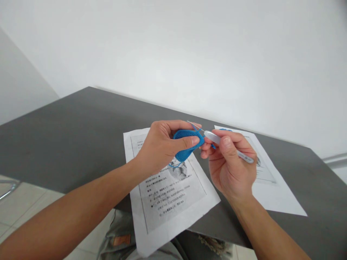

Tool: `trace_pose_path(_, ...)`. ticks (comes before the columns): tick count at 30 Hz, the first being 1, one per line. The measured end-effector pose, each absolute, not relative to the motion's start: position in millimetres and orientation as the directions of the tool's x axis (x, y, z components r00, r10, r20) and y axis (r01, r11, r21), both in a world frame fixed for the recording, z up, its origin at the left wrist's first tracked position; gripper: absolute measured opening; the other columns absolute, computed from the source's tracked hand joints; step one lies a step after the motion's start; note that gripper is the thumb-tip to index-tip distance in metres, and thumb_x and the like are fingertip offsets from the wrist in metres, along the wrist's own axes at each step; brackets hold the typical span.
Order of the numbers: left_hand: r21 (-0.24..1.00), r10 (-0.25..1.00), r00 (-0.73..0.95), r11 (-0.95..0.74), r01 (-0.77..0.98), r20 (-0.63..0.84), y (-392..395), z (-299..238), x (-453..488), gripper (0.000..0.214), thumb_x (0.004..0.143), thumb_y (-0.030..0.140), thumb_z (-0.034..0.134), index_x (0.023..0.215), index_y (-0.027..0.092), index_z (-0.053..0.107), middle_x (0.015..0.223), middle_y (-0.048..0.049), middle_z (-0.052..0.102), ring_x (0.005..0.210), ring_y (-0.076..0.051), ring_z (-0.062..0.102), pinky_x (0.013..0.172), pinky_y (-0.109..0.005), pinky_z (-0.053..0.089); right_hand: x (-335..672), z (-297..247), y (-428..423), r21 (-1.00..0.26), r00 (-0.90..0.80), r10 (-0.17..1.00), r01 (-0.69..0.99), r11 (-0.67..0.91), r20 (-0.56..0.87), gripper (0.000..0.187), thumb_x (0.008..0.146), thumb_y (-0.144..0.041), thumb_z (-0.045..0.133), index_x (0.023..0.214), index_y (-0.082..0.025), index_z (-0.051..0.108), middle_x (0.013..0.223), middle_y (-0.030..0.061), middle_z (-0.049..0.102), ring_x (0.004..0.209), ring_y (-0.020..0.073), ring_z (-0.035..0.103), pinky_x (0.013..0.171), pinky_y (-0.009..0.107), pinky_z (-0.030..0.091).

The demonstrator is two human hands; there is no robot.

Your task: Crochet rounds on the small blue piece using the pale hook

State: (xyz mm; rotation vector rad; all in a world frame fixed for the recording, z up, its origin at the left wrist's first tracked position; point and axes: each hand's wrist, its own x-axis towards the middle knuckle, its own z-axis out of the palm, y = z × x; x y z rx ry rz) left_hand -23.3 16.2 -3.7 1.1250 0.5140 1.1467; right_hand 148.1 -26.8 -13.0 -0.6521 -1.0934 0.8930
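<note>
My left hand pinches a small piece of blue crochet work between thumb and fingers, above a printed sheet. In my right hand is a crochet hook with a thick grey handle, gripped between thumb and fingers. Its thin metal shaft points left across the top edge of the blue piece, with blue yarn around it. A loose strand hangs below the work. Whether the hook's tip sits inside a stitch is too small to tell.
Under my hands a printed sheet with text and a picture overhangs the front edge of the dark grey table. A second sheet lies to the right, with something blue at its top. Behind the table stands a white wall.
</note>
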Motion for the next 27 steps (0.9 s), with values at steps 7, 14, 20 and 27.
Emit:
trace_pose_path(7,0.957,0.936,0.251,-0.194,-0.217,0.247,13,2,-26,0.061,0.072,0.018,0.096,0.131,0.024,0.085,0.076,0.0044,0.075,0.067,-0.013,0.062,0.069,-0.027,0.055,149,-16,-26,-0.829,0.163,0.873,-0.272,0.488,0.46,0.016,0.091,-0.04,0.091,0.101,-0.028,0.088,0.082,0.0011,0.083,0.068,0.0148,0.075,0.054,0.025,0.065)
trace_pose_path(14,0.946,0.922,0.214,-0.318,-0.058,0.323,10,9,-24,0.053,0.079,0.022,0.089,0.131,0.017,0.084,0.083,0.0011,0.078,0.076,-0.018,0.069,0.085,-0.035,0.059,151,-19,-23,-0.831,0.144,0.872,-0.263,0.49,0.469,0.014,0.093,-0.039,0.088,0.102,-0.028,0.087,0.084,0.0012,0.081,0.07,0.0153,0.075,0.056,0.026,0.066)
trace_pose_path(20,0.957,0.932,0.231,-0.252,-0.145,0.28,13,9,-27,0.062,0.075,0.022,0.094,0.135,0.015,0.081,0.078,0.0015,0.077,0.071,-0.015,0.067,0.071,-0.03,0.055,151,-21,-23,-0.836,0.071,0.869,-0.243,0.491,0.49,0.018,0.094,-0.043,0.086,0.107,-0.029,0.085,0.083,0.0,0.076,0.07,0.0169,0.075,0.054,0.03,0.068)
trace_pose_path(27,0.924,0.907,0.314,-0.165,-0.345,0.28,23,7,-29,0.059,0.067,0.017,0.102,0.124,0.017,0.086,0.075,0.0004,0.079,0.065,-0.013,0.066,0.061,-0.026,0.052,145,-12,-21,-0.834,0.123,0.866,-0.232,0.5,0.485,0.023,0.089,-0.047,0.09,0.102,-0.028,0.086,0.077,-0.0012,0.077,0.062,0.0154,0.072,0.054,0.029,0.066)
